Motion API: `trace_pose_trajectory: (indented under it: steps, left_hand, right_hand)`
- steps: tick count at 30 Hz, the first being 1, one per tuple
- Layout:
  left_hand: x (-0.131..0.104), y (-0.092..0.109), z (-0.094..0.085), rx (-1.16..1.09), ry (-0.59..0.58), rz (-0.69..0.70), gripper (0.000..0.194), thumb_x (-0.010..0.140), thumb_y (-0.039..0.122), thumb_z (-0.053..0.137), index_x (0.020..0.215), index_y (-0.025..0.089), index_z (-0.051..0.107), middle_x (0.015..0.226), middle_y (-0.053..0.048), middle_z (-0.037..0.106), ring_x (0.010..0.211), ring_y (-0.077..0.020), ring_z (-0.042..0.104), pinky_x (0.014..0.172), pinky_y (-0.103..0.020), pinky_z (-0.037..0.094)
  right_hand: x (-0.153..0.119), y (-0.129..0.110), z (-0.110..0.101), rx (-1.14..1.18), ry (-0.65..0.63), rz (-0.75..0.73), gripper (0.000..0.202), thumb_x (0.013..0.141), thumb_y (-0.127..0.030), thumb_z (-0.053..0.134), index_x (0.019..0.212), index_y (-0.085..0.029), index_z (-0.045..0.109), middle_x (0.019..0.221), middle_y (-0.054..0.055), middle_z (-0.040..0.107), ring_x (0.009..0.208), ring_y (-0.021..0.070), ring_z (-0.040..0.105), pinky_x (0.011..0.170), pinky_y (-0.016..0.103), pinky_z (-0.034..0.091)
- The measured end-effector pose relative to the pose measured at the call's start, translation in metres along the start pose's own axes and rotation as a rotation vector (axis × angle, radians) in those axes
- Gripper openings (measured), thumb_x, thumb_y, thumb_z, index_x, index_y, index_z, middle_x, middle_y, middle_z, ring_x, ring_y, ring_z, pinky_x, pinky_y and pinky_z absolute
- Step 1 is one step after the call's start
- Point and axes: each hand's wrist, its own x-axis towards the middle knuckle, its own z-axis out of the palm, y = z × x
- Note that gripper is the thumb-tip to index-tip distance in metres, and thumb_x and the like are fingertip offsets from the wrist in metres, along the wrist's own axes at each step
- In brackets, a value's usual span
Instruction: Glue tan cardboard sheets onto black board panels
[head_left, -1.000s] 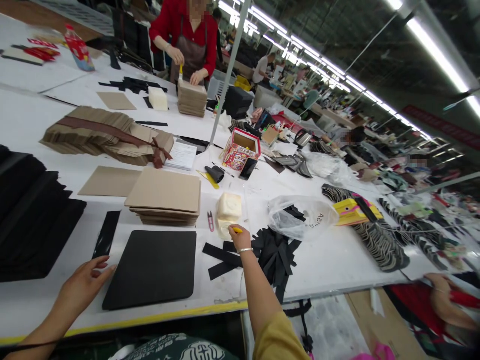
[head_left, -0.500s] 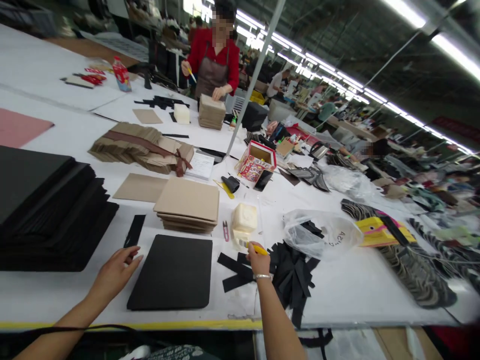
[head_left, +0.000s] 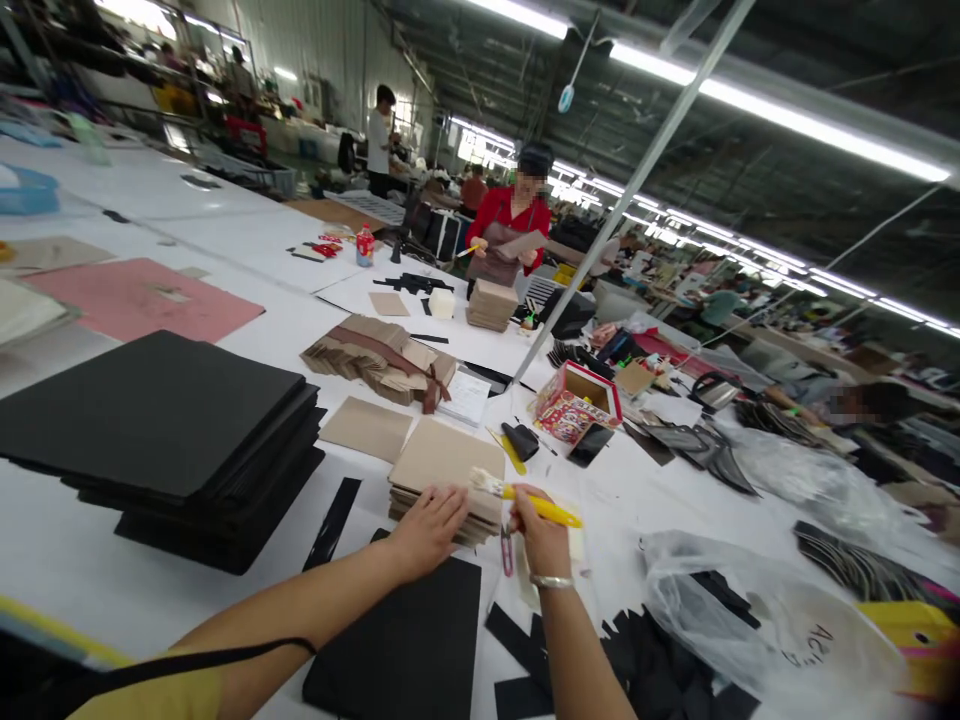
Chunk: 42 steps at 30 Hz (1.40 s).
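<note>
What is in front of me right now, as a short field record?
Left hand: fingers spread on the near edge of the tan stack
Right hand: holds the yellow-handled brush
Bristles: at the stack's right edge, contact unclear
Nearest, below: black board
Far left: black stack
Right: plastic bag
Across: person in red, holding a tan sheet

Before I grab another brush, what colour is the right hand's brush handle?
Yellow; clearest in head view.

Left sleeve [head_left: 161, 697]: plain yellow cloth
Cord [head_left: 225, 657]: thin, black, across left forearm [head_left: 315, 597]
Bracelet [head_left: 551, 581]: shiny silver, right wrist [head_left: 550, 566]
Left hand [head_left: 426, 531]: bare
Right hand [head_left: 543, 532]: bare
</note>
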Motion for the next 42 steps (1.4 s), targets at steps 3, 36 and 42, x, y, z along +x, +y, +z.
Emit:
trace_pose_trajectory:
  steps: [3,36,42]
  left_hand:
    - [0.012,-0.001,0.01,-0.049,-0.071,-0.089,0.062,0.078,0.041,0.049,0.132,0.014,0.032,0.137,-0.013,0.035,0.128,-0.0266,0.025,0.105,-0.046,0.014]
    - [0.057,-0.018,-0.012,0.042,-0.175,-0.116,0.023,0.073,0.024,0.057,0.095,0.016,0.054,0.096,-0.01,0.054,0.093,-0.0249,0.049,0.078,-0.038,0.038]
    - [0.06,-0.019,-0.019,0.055,-0.261,-0.016,0.018,0.073,0.024,0.057,0.088,0.014,0.057,0.091,-0.011,0.056,0.088,-0.0248,0.052,0.075,-0.036,0.042]
  right_hand:
    - [0.035,-0.042,0.061,0.162,-0.225,0.03,0.033,0.075,-0.044,0.049,0.087,-0.016,0.062,0.057,0.0,0.059,0.045,0.0108,0.053,0.044,0.021,0.043]
    - [0.004,0.023,-0.013,-0.462,-0.265,-0.305,0.024,0.084,-0.03,0.044,0.098,-0.022,0.061,0.083,0.004,0.062,0.079,0.0147,0.057,0.073,0.027,0.045]
    - [-0.068,0.006,-0.033,-0.256,-0.096,-0.262,0.021,0.083,-0.03,0.046,0.095,-0.023,0.062,0.083,0.004,0.064,0.074,0.0148,0.059,0.071,0.029,0.048]
